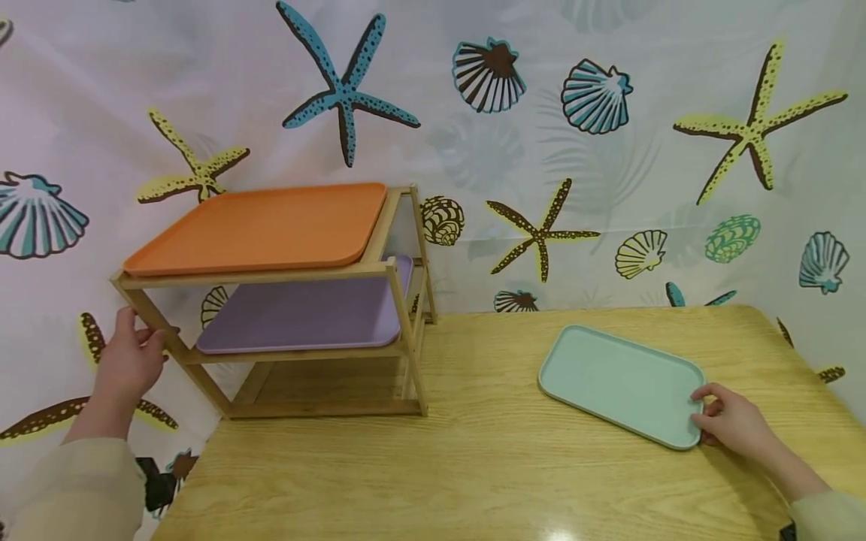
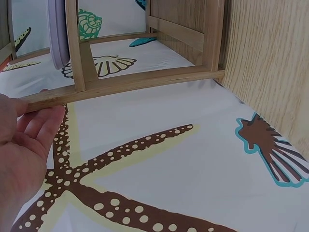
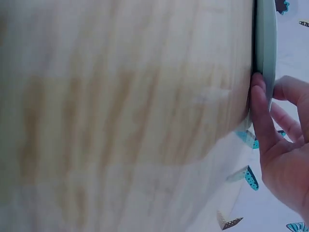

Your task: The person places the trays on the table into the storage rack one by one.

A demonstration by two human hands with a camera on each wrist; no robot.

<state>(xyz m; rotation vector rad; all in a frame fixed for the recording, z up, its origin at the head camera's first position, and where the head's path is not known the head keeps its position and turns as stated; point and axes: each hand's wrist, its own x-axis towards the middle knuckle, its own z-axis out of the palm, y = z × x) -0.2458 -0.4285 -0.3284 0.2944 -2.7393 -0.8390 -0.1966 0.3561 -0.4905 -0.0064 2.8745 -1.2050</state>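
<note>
On the left stands a wooden rack (image 1: pixel 325 406) with slanted front posts. My left hand (image 1: pixel 131 355) grips its left post, and in the left wrist view the fingers of that hand (image 2: pixel 29 150) curl round the wooden bar (image 2: pixel 140 84). An orange tray (image 1: pixel 271 229) lies on the rack's top, and a purple tray (image 1: pixel 304 315) on the level below. At the right, my right hand (image 1: pixel 737 421) pinches the near right corner of a pale green tray (image 1: pixel 622 387). The right wrist view shows thumb and fingers on either side of the tray's rim (image 3: pixel 265 53).
Beneath everything is a light wood-grain table (image 1: pixel 473 466). Behind it and at both sides hangs a white cloth (image 1: pixel 629 188) printed with starfish and shells. The rack stands near the table's left edge, close to the cloth.
</note>
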